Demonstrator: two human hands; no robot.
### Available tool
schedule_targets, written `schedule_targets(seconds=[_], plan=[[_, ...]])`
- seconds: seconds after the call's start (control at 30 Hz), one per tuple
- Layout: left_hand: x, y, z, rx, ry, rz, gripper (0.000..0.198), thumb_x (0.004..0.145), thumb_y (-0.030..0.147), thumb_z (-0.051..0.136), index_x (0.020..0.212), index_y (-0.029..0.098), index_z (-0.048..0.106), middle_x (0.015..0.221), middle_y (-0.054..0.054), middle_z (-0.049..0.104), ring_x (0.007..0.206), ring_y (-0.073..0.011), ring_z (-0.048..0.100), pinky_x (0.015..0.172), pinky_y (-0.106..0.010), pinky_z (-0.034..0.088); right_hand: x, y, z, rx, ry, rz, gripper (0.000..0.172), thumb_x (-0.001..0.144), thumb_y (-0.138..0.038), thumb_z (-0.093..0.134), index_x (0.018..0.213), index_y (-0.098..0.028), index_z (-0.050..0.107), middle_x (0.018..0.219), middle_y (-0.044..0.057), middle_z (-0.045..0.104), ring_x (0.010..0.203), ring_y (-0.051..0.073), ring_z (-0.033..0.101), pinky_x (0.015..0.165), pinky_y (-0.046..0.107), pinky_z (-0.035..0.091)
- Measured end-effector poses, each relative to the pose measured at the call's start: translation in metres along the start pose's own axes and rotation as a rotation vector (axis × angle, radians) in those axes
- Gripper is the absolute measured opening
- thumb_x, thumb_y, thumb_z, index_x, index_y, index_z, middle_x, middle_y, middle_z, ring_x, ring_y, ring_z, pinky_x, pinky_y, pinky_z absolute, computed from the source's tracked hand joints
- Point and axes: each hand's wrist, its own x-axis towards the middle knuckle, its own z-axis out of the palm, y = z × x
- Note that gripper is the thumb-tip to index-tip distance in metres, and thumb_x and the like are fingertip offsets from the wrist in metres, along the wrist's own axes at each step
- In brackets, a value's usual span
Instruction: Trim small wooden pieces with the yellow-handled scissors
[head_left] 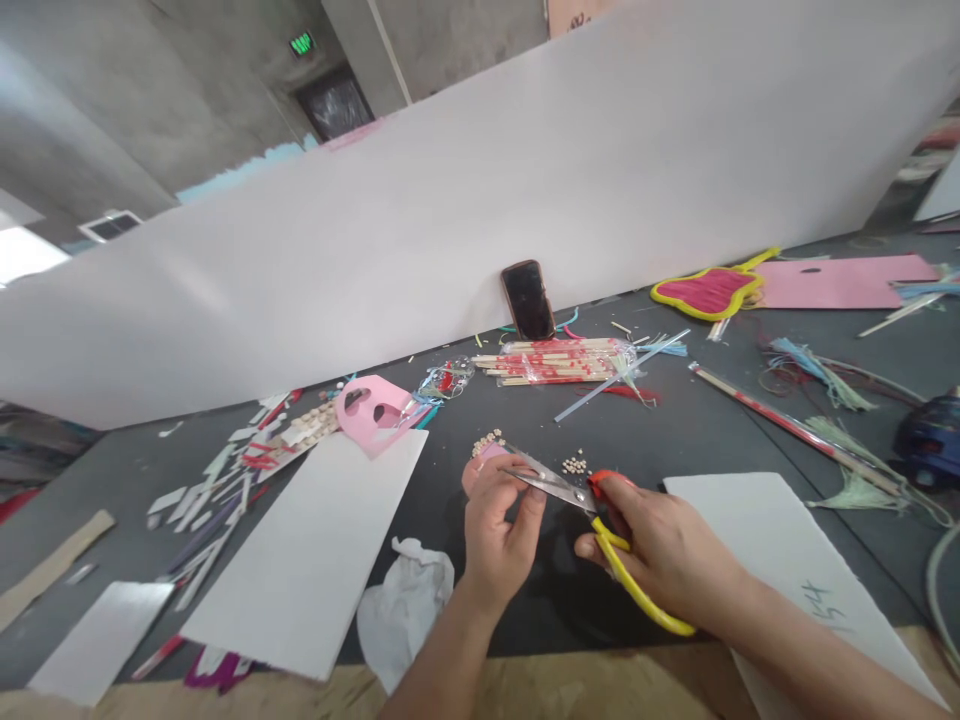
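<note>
My right hand (660,540) grips a pair of scissors (551,485) by its yellow and red handles. The metal blades point left and reach across the fingers of my left hand (499,520). That hand is closed in a pinch, and a small pink piece (493,453) shows at its fingertips; the fingers partly hide it. Just beyond the hands lie two small heaps of pale beads, one heap (575,463) beside the scissors and another heap (487,440) past my left fingers.
A phone (528,300) leans against the white partition (420,230). Bundled wooden sticks (559,362) lie before it. White boards (315,550) flank my hands, with a crumpled tissue (409,605) at left. A pink cut-out (375,410), a yellow-edged fan shape (709,290), tassels (821,375) and scraps lie around.
</note>
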Motion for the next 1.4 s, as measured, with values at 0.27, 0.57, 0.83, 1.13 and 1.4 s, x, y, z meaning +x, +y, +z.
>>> schedule_targets(seconds=[0.27,0.57,0.83,1.13,1.4], plan=[[-0.001,-0.001,-0.001,-0.030,-0.007,0.038,0.012,0.085,0.017,0.051,0.081,0.019,0.061,0.085,-0.005,0.068,0.093,-0.0208,0.061,0.088,-0.038,0.045,0.000,0.001,-0.004,0.013,0.030,-0.043,0.056,0.077,-0.067,0.050,0.099,-0.016,0.046,0.083,0.010,0.063,0.075,0.025,0.061,0.061,0.033,0.044],[0.001,-0.005,-0.001,-0.148,-0.109,-0.030,0.013,0.086,0.019,0.052,0.078,0.019,0.061,0.086,-0.006,0.068,0.099,-0.0215,0.060,0.093,-0.041,0.043,-0.001,0.005,0.001,0.005,-0.008,-0.033,0.041,0.085,-0.059,0.046,0.093,-0.019,0.046,0.071,0.005,0.062,0.060,0.020,0.059,0.051,0.027,0.036],[-0.002,0.001,-0.003,-0.173,-0.149,-0.113,0.014,0.088,0.019,0.049,0.082,0.020,0.062,0.095,-0.006,0.068,0.101,-0.0213,0.059,0.094,-0.040,0.041,-0.006,-0.007,0.000,-0.027,-0.089,0.052,0.037,0.088,-0.055,0.042,0.095,-0.019,0.047,0.063,0.003,0.063,0.054,0.021,0.062,0.048,0.027,0.029],[-0.001,0.001,-0.001,-0.125,-0.047,-0.085,0.010,0.086,0.020,0.052,0.085,0.020,0.061,0.094,-0.005,0.067,0.097,-0.0212,0.059,0.094,-0.041,0.038,-0.001,-0.005,0.002,0.017,-0.075,0.074,0.038,0.086,-0.055,0.044,0.096,-0.019,0.047,0.064,0.003,0.062,0.054,0.020,0.060,0.048,0.027,0.030],[-0.002,-0.003,0.001,0.049,0.005,-0.004,0.010,0.086,0.020,0.053,0.078,0.020,0.060,0.088,-0.005,0.067,0.094,-0.0205,0.060,0.095,-0.043,0.032,0.000,0.002,0.001,0.031,-0.001,0.011,0.044,0.081,-0.060,0.049,0.098,-0.019,0.044,0.075,0.004,0.062,0.063,0.021,0.060,0.053,0.028,0.037]])
